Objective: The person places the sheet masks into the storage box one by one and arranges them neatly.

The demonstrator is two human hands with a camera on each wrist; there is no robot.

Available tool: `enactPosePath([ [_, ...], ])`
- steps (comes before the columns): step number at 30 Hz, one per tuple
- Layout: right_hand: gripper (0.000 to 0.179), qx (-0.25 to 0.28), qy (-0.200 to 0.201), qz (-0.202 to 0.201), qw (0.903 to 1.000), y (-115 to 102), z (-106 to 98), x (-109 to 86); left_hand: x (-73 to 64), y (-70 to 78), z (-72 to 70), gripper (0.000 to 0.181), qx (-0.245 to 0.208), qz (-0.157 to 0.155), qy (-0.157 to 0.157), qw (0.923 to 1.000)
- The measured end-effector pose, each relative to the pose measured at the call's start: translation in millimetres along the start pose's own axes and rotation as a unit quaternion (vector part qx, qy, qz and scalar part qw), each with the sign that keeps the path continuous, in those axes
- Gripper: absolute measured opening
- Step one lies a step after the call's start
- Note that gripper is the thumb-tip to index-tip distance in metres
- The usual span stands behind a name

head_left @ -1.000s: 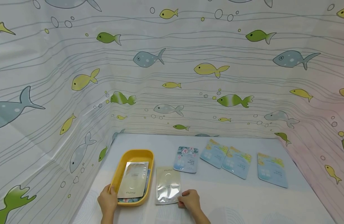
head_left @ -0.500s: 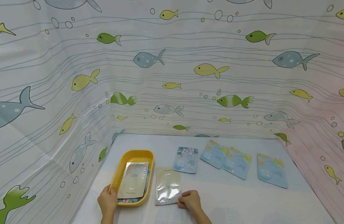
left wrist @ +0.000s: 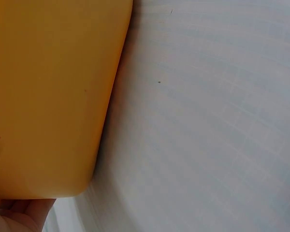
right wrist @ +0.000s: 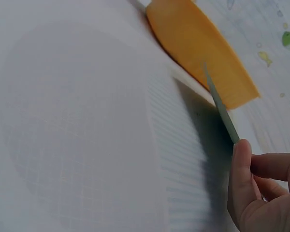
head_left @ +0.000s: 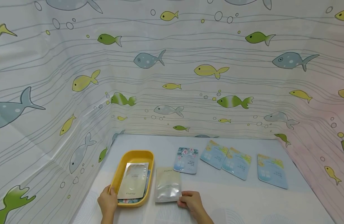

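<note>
Fish-print sheet: We see a wrinkled, slightly glossy fish-print sheet [head_left: 177,46], with wavy lines, rising behind the tabletop and along both its sides.
Tabletop: The pale tabletop [head_left: 258,202] carries faint arc patterns; its near edge is out of our view. A broad stretch spreads between the right hand and the right edge.
Yellow tray: Near the left edge we find the smooth yellow tray [head_left: 138,152], long, round-cornered and high-walled. A narrow strip of tabletop parts it from the held pouch.
Blue sachets: Towards the far right corner lie a single blue sachet [head_left: 272,172] and, nearer the far edge, a blue pair [head_left: 236,164], set almost edge to edge.
Held pouch: The shiny, cream-and-silver held pouch [head_left: 168,185] is just right of the tray, tilted, its near side raised over a shadow.
Tray pouch: A matching tray pouch [head_left: 133,180] lies inside the tray over a floral-printed packet [head_left: 129,200].
Floral sachet: Beyond the held pouch, the rounded floral sachet [head_left: 186,161] lies close to its far right corner; we cannot tell whether they touch.
Left hand: Our left hand [head_left: 107,199] grips the tray's near left corner, fingers bent around the wall.
Right hand: Our right hand [head_left: 190,201] pinches the held pouch's near right corner between thumb and fingers.
</note>
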State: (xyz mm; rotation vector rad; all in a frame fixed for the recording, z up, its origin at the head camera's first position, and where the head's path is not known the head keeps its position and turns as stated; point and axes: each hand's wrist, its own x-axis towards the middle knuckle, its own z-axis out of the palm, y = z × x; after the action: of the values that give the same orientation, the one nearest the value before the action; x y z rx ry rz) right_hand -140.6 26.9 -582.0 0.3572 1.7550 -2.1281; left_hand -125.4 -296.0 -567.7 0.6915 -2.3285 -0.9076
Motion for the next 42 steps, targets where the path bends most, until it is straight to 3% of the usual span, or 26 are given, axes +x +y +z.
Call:
enactPosePath([
  [14, 0.031, 0.030, -0.021, -0.035, 0.9987, -4.5, -3.3, -7.9, -0.6, 1.2, -1.1, 0.024, 0.001, -0.006, -0.004, 1.0000],
  [29, 0.031, -0.004, -0.025, -0.036, 0.9990, -31.3, -0.6, -21.7, -0.3, 1.0, -1.0, 0.024, 0.001, -0.005, -0.002, 1.0000],
  [42, 0.032, -0.010, -0.034, -0.082, 0.9960, -47.6, 5.1, -30.0, -0.2, 0.7, -1.9, 0.024, 0.002, -0.004, -0.005, 1.0000],
])
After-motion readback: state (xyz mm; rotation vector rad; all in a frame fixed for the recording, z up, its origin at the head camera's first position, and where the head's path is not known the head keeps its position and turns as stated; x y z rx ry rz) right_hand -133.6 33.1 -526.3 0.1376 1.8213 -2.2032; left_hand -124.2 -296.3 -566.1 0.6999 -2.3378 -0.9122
